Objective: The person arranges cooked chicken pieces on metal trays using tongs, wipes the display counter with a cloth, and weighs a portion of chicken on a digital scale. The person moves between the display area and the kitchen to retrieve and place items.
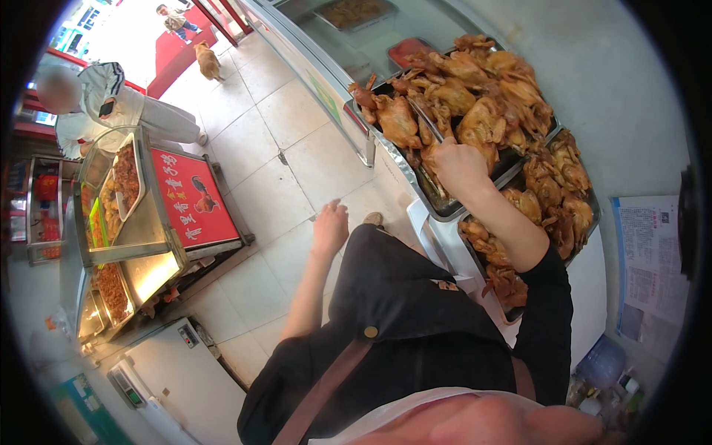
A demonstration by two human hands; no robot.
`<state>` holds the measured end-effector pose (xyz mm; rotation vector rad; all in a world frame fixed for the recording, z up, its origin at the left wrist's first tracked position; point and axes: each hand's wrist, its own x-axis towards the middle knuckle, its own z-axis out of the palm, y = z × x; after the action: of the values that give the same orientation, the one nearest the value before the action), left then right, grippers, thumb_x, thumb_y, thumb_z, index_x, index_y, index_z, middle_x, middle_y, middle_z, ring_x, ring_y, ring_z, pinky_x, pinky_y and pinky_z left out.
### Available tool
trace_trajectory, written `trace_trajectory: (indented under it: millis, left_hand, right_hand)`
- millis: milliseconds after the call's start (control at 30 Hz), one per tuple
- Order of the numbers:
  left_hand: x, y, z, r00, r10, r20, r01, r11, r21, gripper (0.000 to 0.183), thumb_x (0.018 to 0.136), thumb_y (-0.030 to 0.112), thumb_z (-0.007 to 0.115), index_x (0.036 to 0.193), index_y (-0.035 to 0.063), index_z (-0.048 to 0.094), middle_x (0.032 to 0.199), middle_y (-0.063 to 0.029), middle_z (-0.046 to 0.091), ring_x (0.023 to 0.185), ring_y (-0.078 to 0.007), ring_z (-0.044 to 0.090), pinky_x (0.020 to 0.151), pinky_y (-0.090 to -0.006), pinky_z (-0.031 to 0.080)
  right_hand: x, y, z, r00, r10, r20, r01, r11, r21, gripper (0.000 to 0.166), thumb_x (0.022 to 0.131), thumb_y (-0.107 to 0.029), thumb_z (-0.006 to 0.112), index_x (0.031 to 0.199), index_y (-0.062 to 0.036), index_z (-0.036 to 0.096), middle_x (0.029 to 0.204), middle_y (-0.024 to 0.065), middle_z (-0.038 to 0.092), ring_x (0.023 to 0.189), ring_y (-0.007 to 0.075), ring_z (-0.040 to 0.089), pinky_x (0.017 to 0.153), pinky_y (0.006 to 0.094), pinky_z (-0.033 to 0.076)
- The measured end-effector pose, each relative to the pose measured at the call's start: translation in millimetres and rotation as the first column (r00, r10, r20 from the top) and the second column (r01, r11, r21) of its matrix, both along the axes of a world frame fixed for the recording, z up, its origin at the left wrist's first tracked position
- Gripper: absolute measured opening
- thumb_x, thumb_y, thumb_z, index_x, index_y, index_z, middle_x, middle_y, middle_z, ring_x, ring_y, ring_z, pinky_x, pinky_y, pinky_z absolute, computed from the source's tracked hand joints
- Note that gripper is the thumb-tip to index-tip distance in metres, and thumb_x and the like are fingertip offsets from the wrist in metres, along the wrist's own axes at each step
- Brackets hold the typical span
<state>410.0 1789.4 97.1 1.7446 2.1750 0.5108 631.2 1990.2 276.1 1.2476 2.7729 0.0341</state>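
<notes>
My right hand (pixel 459 167) grips a pair of metal tongs (pixel 425 119), their tips reaching among cooked whole chickens (pixel 397 122). Those golden-brown birds are piled in a metal tray (pixel 445 208) on a white counter. Whether the tongs' tips are closed on a bird, I cannot tell. A second metal tray (pixel 509 317), nearer my body, holds more cooked chickens (pixel 556 194). My left hand (pixel 331 225) hangs over the tiled floor with its fingers loosely bent, holding nothing.
A glass-sided food cart (pixel 128 256) with fried food stands at left; a person (pixel 111 111) is beside it. A dog (pixel 207 61) and a child (pixel 177 21) are near the doorway. The glass display case (pixel 300 61) adjoins the trays. A scale (pixel 128 389) sits lower left.
</notes>
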Motion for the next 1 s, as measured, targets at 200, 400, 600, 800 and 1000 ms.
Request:
trace_trajectory:
  millis: [200,400,600,800,1000]
  left_hand:
    - [-42.3,33.7,-2.0,0.999,-0.01,0.038,0.009,1.0,0.023,0.017,0.087,0.009,0.056,0.1,0.0002,0.063,0.123,-0.0177,0.057,0.11,-0.0345,0.055,0.09,-0.043,0.048]
    - [-63.6,54.2,3.7,0.992,-0.098,0.081,0.097,0.995,0.012,0.018,0.087,0.009,0.055,0.101,-0.0002,0.063,0.125,-0.0178,0.057,0.113,-0.0345,0.054,0.092,-0.0423,0.047]
    - [-85.0,55.1,-6.6,0.993,-0.07,0.094,0.071,0.997,-0.007,0.018,0.088,0.01,0.056,0.101,0.0005,0.064,0.126,-0.0174,0.057,0.116,-0.0338,0.053,0.095,-0.0409,0.046]
    - [-109.9,54.6,-29.5,0.994,-0.04,0.105,0.041,0.999,-0.008,0.019,0.087,0.011,0.056,0.101,0.0013,0.065,0.124,-0.0171,0.058,0.115,-0.0335,0.054,0.093,-0.0418,0.047]
    - [-108.0,96.2,-16.6,0.984,-0.139,0.113,0.127,0.986,0.107,0.015,0.088,0.009,0.056,0.098,0.0018,0.065,0.121,-0.0151,0.06,0.113,-0.0332,0.055,0.093,-0.041,0.047]
  right_hand:
    - [-18.8,2.1,16.2,0.987,0.056,0.151,-0.069,0.995,0.079,0.009,0.073,-0.004,0.062,0.075,-0.001,0.071,0.077,0.0188,0.065,0.068,0.0274,0.069,0.054,0.0339,0.056]
    - [-28.0,5.2,19.5,0.965,0.11,0.238,-0.119,0.993,0.022,0.009,0.072,-0.004,0.063,0.074,-0.0033,0.072,0.078,0.0124,0.067,0.075,0.0241,0.07,0.059,0.0335,0.056]
    - [-1.0,1.6,27.1,0.995,0.074,0.069,-0.074,0.997,-0.005,0.008,0.077,-0.007,0.061,0.072,-0.0009,0.058,0.058,0.015,0.057,0.058,0.0308,0.063,0.048,0.0396,0.048]
    - [20.0,-3.7,23.9,0.854,-0.381,-0.355,0.357,0.924,-0.135,0.015,0.081,-0.012,0.06,0.075,0.0013,0.059,0.063,0.0229,0.056,0.065,0.041,0.06,0.056,0.0453,0.047]
    - [-6.3,22.0,39.2,0.641,-0.657,-0.396,0.377,0.719,-0.583,0.021,0.087,-0.014,0.055,0.076,0.0038,0.058,0.054,0.0147,0.056,0.043,0.0252,0.053,0.041,0.0355,0.041]
